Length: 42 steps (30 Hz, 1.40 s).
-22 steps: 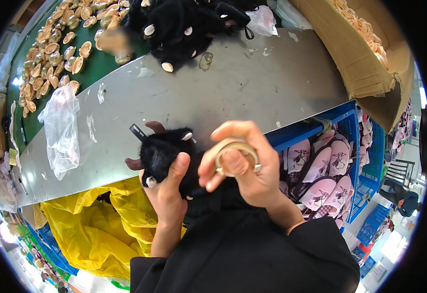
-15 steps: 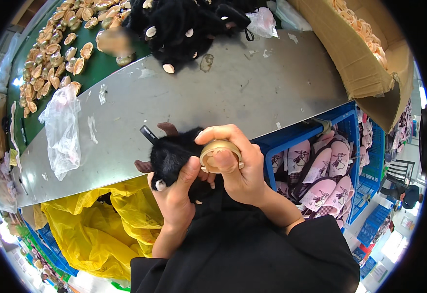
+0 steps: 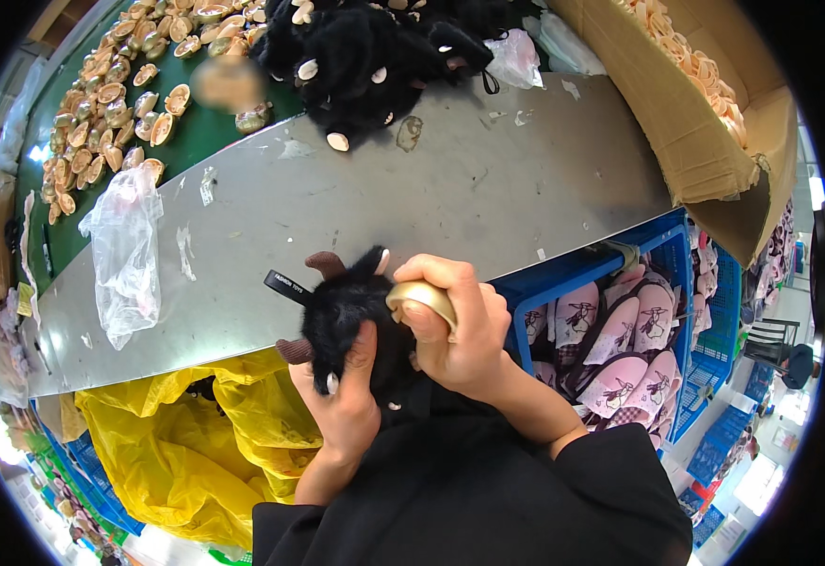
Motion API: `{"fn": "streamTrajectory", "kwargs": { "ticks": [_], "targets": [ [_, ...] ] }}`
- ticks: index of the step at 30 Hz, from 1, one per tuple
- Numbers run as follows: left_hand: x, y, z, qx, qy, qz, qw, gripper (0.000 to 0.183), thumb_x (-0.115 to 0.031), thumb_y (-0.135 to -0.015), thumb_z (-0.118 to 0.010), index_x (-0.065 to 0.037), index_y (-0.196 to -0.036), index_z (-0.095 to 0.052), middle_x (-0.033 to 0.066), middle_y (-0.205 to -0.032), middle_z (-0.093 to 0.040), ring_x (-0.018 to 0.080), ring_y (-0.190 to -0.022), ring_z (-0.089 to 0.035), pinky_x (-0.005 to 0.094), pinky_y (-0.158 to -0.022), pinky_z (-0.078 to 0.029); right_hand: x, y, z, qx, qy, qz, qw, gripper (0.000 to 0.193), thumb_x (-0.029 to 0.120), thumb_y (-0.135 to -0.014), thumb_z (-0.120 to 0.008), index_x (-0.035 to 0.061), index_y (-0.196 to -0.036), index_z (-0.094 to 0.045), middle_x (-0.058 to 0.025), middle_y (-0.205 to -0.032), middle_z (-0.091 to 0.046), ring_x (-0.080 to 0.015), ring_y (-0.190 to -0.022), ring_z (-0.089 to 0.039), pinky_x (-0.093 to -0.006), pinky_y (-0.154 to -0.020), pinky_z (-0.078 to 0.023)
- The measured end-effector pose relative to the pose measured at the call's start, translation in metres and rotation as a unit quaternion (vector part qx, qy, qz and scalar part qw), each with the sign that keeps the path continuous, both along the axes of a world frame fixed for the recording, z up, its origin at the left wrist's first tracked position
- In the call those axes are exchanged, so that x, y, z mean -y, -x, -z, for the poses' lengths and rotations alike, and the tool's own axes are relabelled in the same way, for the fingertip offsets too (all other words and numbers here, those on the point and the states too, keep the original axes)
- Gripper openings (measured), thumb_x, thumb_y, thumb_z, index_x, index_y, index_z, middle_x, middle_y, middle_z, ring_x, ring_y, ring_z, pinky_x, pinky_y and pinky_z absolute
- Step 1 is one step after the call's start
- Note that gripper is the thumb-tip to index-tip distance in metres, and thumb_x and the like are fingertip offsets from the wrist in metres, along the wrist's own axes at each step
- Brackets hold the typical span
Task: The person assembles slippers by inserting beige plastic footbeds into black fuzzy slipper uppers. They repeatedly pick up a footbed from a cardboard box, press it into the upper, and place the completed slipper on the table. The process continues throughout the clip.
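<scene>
Above my lap, by the near edge of the metal table (image 3: 526,179), I hold a small black plush toy (image 3: 342,307) with brown horns, pale-lined ears and a black fabric tag. My left hand (image 3: 345,415) is closed around its lower side, thumb pressed on the fur. A rounded gold plastic shell (image 3: 431,298) is gripped by my right hand (image 3: 469,335), thumb at its rim and index finger over the top. The shell tilts against the right side of the plush. Where the two meet is partly hidden by my fingers.
More black plush toys (image 3: 356,75) are heaped on the table's far side. Gold and peach shells (image 3: 111,118) cover a green surface at far left, near a clear plastic bag (image 3: 122,259). Around me are a cardboard box (image 3: 695,156), a blue crate (image 3: 523,297) of pink slippers and a yellow sack (image 3: 186,453).
The gold shell has turned from showing its round rim to a tilted side view. The plush has shifted slightly, and its upper ear now shows. Both hands keep their grip.
</scene>
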<state>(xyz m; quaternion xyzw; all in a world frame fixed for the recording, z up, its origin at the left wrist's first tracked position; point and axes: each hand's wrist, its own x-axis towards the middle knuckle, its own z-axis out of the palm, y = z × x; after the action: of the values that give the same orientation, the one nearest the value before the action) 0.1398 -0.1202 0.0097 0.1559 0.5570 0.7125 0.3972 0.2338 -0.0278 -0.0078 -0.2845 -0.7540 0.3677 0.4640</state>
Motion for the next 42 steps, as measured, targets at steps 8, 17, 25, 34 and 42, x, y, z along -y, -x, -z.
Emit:
{"fn": "streamTrajectory", "kwargs": {
  "ticks": [8, 17, 25, 34, 42],
  "targets": [
    [0.003, -0.002, 0.011, -0.118, 0.022, -0.002, 0.993, 0.014, -0.005, -0.099, -0.067, 0.005, -0.109, -0.069, 0.0046, -0.101, -0.071, 0.0116, -0.091, -0.063, 0.0260, -0.080, -0.048, -0.003, 0.017, 0.009, -0.032, -0.092, -0.019, 0.995, 0.053, 0.042, -0.101, -0.059, -0.0063, -0.123, -0.055, -0.0174, -0.095, -0.066, -0.0316, -0.071, -0.065, -0.0369, -0.064, -0.054],
    [0.011, 0.015, -0.002, -0.006, 0.009, 0.066, 0.998, 0.019, -0.009, -0.101, -0.064, 0.005, -0.112, -0.070, 0.0026, -0.101, -0.071, 0.0088, -0.093, -0.062, 0.0250, -0.086, -0.049, -0.012, -0.012, 0.000, -0.023, 0.134, -0.163, 0.977, 0.038, 0.019, -0.081, -0.082, 0.0036, -0.111, -0.066, -0.0073, -0.080, -0.061, -0.0165, -0.067, -0.060, -0.0278, -0.061, -0.048],
    [0.028, 0.003, -0.003, 0.218, -0.058, 0.107, 0.968, 0.074, -0.050, -0.097, -0.063, 0.002, -0.146, -0.042, 0.0172, -0.136, -0.059, 0.0306, -0.124, -0.061, 0.0449, -0.108, -0.050, -0.005, -0.015, -0.012, -0.128, 0.319, -0.219, 0.913, 0.027, 0.017, -0.082, -0.078, 0.0049, -0.101, -0.063, 0.0012, -0.080, -0.060, -0.0040, -0.068, -0.052, -0.0195, -0.061, -0.040],
    [0.018, -0.003, 0.000, 0.258, -0.015, 0.175, 0.950, 0.080, -0.030, -0.081, -0.087, 0.001, -0.142, -0.047, 0.0065, -0.111, -0.069, 0.0176, -0.109, -0.067, 0.0337, -0.102, -0.052, -0.014, -0.013, 0.022, -0.165, 0.212, -0.138, 0.953, 0.030, 0.021, -0.085, -0.080, 0.0039, -0.104, -0.064, -0.0016, -0.082, -0.063, -0.0053, -0.071, -0.055, -0.0195, -0.063, -0.044],
    [0.000, -0.005, -0.020, 0.155, -0.015, 0.139, 0.978, 0.041, -0.015, -0.088, -0.080, 0.004, -0.121, -0.063, 0.0076, -0.106, -0.071, 0.0159, -0.094, -0.068, 0.0291, -0.084, -0.056, -0.008, -0.013, 0.016, -0.163, 0.306, -0.119, 0.931, 0.034, 0.036, -0.097, -0.071, 0.0035, -0.106, -0.064, -0.0015, -0.082, -0.063, -0.0054, -0.072, -0.055, -0.0206, -0.063, -0.045]
  ]
}}
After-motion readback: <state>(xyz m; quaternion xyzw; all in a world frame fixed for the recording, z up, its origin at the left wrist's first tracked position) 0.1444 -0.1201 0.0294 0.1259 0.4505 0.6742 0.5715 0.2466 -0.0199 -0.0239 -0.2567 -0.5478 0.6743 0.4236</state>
